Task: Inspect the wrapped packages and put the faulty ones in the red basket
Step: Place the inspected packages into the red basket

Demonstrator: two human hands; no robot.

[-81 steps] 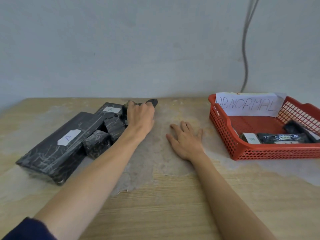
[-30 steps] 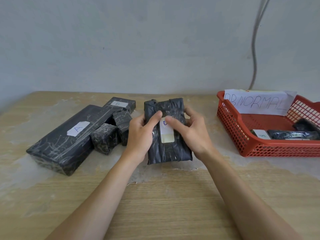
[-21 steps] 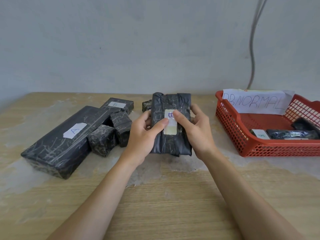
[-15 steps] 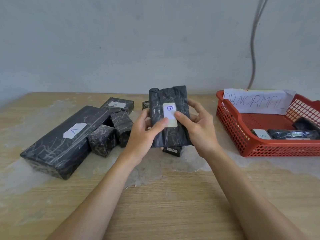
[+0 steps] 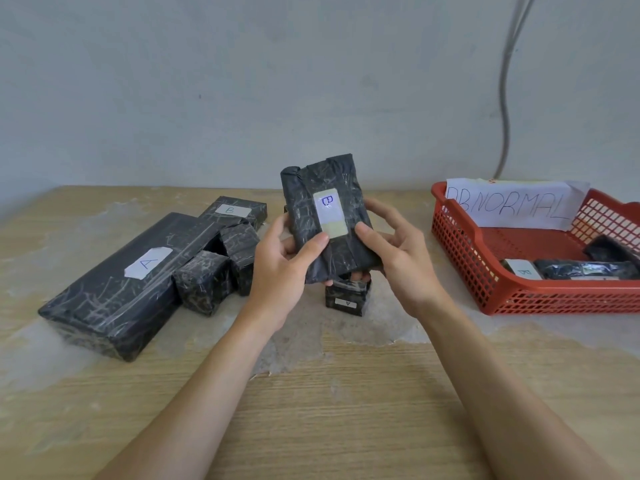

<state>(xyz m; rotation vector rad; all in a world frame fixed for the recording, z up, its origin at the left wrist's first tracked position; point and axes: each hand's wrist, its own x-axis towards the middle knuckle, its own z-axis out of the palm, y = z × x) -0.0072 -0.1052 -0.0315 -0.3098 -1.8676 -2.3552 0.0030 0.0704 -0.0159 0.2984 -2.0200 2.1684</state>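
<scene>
The grip of the left hand (image 5: 280,270) and of the right hand (image 5: 401,261) is clamped on a black wrapped package (image 5: 341,187), thumbs on its front and fingers curled behind, holding it upright above the worktop (image 5: 346,417) with its white label (image 5: 330,213), marked B, facing the camera. Directly below it a small wrapped block (image 5: 347,296) labelled A sits on the worktop. To the left lie a long package (image 5: 114,282) labelled A, a flatter one (image 5: 235,211) labelled B behind it, and two small wrapped cubes (image 5: 202,285) just beside them. To the right, well apart from the hands, stands the red basket (image 5: 554,297), bearing a handwritten paper sign (image 5: 512,204) and holding several dark packages (image 5: 585,271). A grey cable (image 5: 505,98) runs down the wall.
</scene>
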